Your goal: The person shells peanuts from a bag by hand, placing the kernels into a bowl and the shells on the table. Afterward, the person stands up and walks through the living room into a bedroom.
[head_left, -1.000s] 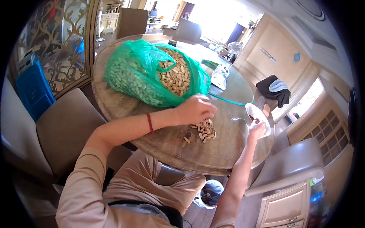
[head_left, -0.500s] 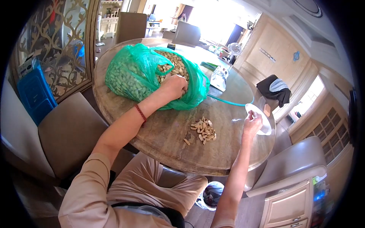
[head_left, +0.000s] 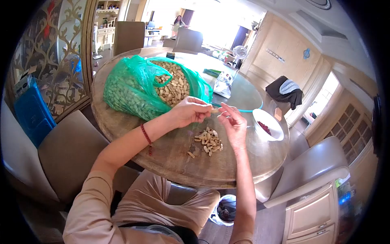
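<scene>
Above the table, my left hand (head_left: 191, 112) pinches an unshelled peanut (head_left: 214, 110) at one end. At its other end, the fingertips of my right hand (head_left: 233, 125) close on the same peanut. Just behind my left hand lies a green plastic bag (head_left: 132, 83), its mouth open on a heap of unshelled peanuts (head_left: 174, 87). A small pile of empty peanut shells (head_left: 209, 141) sits on the tabletop below my hands. To the right of my right hand stands a white bowl (head_left: 274, 131) with dark red peanut kernels (head_left: 264, 128) in it.
The round table (head_left: 170, 162) has a glass turntable (head_left: 245, 95) carrying a silver packet (head_left: 223, 84). Chairs stand at the left (head_left: 69, 142) and right (head_left: 313, 171). A lined waste bin (head_left: 226, 210) is under the table edge. A person (head_left: 178, 25) stands far back.
My left hand has come out of the bag with a peanut. My right hand has left the bowl and moved left to meet it; the bowl now sits level, showing its kernels.
</scene>
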### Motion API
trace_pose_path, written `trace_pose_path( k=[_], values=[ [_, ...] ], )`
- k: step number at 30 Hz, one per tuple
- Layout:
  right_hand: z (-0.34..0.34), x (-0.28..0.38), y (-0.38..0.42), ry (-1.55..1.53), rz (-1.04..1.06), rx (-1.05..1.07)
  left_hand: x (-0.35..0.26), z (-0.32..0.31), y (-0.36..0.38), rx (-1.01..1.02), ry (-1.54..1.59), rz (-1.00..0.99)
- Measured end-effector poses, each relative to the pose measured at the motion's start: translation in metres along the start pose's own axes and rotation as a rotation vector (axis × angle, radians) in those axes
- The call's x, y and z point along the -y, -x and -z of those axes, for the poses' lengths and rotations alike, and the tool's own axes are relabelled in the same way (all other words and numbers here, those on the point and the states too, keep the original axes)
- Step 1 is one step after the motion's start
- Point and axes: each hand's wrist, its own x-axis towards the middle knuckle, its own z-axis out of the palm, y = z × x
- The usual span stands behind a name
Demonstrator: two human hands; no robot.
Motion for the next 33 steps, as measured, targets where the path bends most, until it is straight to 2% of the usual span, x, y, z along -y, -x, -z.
trace_pose_path(
  k=[5, 7, 9, 17, 20, 22, 23, 25, 26, 33],
  values=[
    [-0.003, -0.002, 0.004, -0.028, -0.039, 0.082, 0.023, 0.005, -0.007, 0.095, 0.058, 0.169],
    [-0.005, 0.001, 0.004, -0.073, -0.064, 0.1, 0.028, 0.005, -0.009, 0.137, 0.193, 0.213],
    [-0.009, 0.004, 0.004, -0.164, -0.104, 0.061, 0.028, 0.003, -0.008, 0.138, 0.234, 0.215],
    [-0.01, -0.01, 0.005, -0.159, -0.085, 0.014, 0.036, 0.003, -0.008, 0.217, 0.33, 0.204],
    [-0.01, -0.006, 0.006, -0.123, -0.075, -0.002, 0.039, 0.001, -0.008, 0.153, 0.214, 0.181],
    [-0.009, -0.005, 0.007, -0.097, -0.077, -0.023, 0.035, -0.007, -0.002, 0.139, -0.051, -0.058],
    [-0.007, -0.005, 0.007, -0.077, -0.104, -0.022, 0.032, -0.011, 0.001, 0.137, -0.045, -0.057],
    [-0.005, -0.006, 0.008, -0.056, -0.135, -0.018, 0.023, -0.019, 0.006, 0.082, -0.336, -0.295],
    [-0.004, -0.007, 0.007, -0.048, -0.149, -0.014, 0.028, -0.013, 0.0, 0.163, -0.417, -0.397],
    [-0.003, -0.012, 0.008, -0.009, -0.242, 0.09, 0.027, -0.011, 0.002, 0.094, -0.66, -0.434]
  ],
)
